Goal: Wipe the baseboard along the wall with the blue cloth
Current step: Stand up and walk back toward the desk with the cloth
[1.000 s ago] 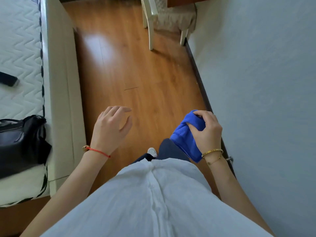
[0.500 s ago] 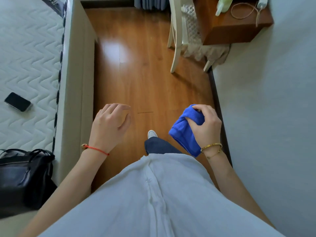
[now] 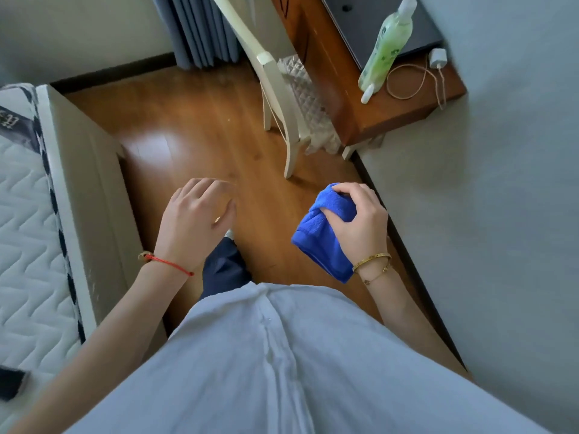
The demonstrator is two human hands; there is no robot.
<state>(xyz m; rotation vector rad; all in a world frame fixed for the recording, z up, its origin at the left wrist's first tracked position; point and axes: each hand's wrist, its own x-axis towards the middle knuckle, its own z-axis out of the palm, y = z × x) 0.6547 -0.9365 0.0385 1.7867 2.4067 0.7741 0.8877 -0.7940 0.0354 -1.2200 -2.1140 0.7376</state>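
Note:
My right hand [image 3: 357, 219] grips a bunched blue cloth [image 3: 319, 236] in the air above the wooden floor, a short way left of the wall. The dark baseboard [image 3: 407, 255] runs along the foot of the grey wall on the right, from under the desk down past my right forearm. The cloth is apart from the baseboard. My left hand [image 3: 195, 220] hovers over the floor with nothing in it, fingers loosely curled and apart. My white shirt hides the floor nearest me.
A bed [image 3: 34, 233] with a white quilted mattress lines the left side. Ahead stand a white chair [image 3: 275, 98] and a wooden desk [image 3: 407, 104] against the wall, bearing a green bottle [image 3: 387, 45] and a charger cable. Curtains hang at the far wall.
The view has tilted up and forward, bringing the desk, chair and curtains into sight. Both hands keep much the same pose, the right still gripping the cloth.

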